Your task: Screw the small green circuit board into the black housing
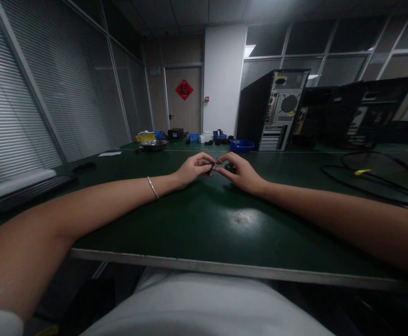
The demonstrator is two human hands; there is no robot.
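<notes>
At the frame's centre, above the worktop point(176, 228), a small dark part point(210, 168) is pinched by the left hand point(193, 170) and a thin piece point(220, 161) apparently by the right hand point(242, 174), both lifted, neither yet set down.

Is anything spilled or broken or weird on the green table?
Nothing looks spilled or broken. The shiny patch on the table looks like reflected light, not a puddle. The black cables on the right lie in loose loops, a bit messy. The small dark piece in the left hand is too tiny to check.
</notes>
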